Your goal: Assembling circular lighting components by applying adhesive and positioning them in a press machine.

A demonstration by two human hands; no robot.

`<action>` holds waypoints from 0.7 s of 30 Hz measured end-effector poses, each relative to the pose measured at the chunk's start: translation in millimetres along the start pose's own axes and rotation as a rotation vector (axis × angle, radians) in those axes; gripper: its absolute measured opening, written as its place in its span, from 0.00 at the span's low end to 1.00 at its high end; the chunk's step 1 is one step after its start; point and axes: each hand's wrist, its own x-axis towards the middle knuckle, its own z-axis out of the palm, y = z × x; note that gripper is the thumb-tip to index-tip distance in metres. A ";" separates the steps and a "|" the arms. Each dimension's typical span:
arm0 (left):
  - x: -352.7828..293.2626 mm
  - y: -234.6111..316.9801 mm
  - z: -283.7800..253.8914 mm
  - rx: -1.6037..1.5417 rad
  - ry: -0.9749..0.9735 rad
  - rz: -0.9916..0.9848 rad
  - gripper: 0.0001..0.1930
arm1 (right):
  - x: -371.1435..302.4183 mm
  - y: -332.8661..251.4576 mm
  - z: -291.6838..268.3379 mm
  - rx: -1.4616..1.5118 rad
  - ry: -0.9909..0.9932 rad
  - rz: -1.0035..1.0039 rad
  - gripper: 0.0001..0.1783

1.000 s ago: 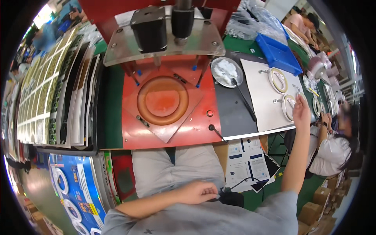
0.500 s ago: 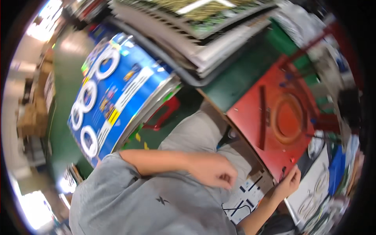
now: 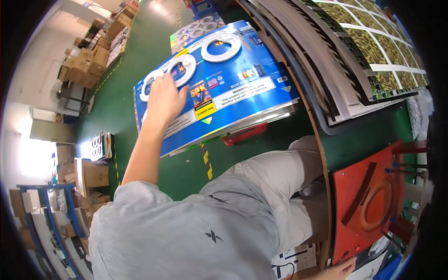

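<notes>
My left hand (image 3: 164, 99) reaches over a stack of blue printed sheets (image 3: 261, 95). Its fingers come down at a flat white ring (image 3: 145, 88), with the thumb held apart; whether they touch the ring is hard to see. Two more white rings lie on the sheets: the middle ring (image 3: 192, 73) just beyond the thumb, and the far ring (image 3: 238, 46). At the lower edge, my right hand (image 3: 344, 269) has its fingers bent together beside the front corner of a red panel (image 3: 343, 196). What it holds, if anything, is hidden. An orange-brown ring (image 3: 365, 212) is on that panel.
A tray with a dark rim (image 3: 322, 122) carries layered boards and camouflage-patterned sheets (image 3: 373, 46) at the upper right. More rings lie on a second printed stack (image 3: 175, 44) behind the blue one. Cartons (image 3: 95, 58) and a blue shelf rack (image 3: 49, 224) stand left.
My left hand has swung from in front of my body out to the rings on the blue sheets. The view has turned left; my right hand stays by the red panel's corner.
</notes>
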 end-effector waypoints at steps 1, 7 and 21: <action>-9.4 -18.1 3.6 0.074 -0.031 -0.031 0.30 | 1.2 2.5 0.9 0.059 0.002 0.061 0.22; -40.5 -61.0 4.7 -0.106 -0.414 -0.300 0.35 | 4.2 8.0 4.6 -0.005 -0.024 -0.142 0.21; -25.0 106.5 -124.0 -1.206 -0.306 0.457 0.23 | -19.2 -9.4 9.8 0.258 -0.065 0.030 0.16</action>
